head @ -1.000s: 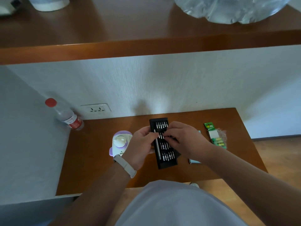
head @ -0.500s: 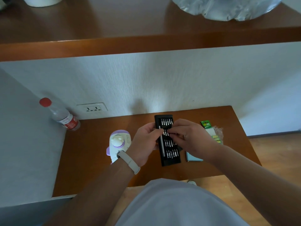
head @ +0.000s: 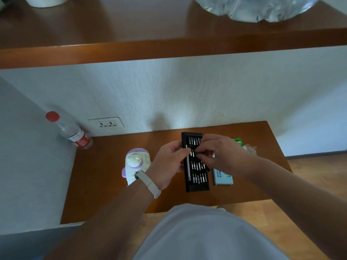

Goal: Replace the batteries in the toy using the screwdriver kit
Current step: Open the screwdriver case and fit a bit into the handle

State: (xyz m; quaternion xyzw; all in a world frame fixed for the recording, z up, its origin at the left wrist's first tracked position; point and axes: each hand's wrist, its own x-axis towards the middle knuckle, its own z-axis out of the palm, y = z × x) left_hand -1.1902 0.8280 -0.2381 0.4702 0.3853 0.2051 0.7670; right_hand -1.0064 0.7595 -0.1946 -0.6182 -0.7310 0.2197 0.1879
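The black kit (head: 197, 182) lies open on the table (head: 105, 184), rows of bits showing. Our left hand (head: 169, 164) grips its left edge. Our right hand (head: 223, 154) curls its fingertips down among the middle bits; we cannot tell whether they grasp one. The toy (head: 137, 162) sits just left, with a blue box (head: 223, 177) and batteries (head: 237, 141) to the right.
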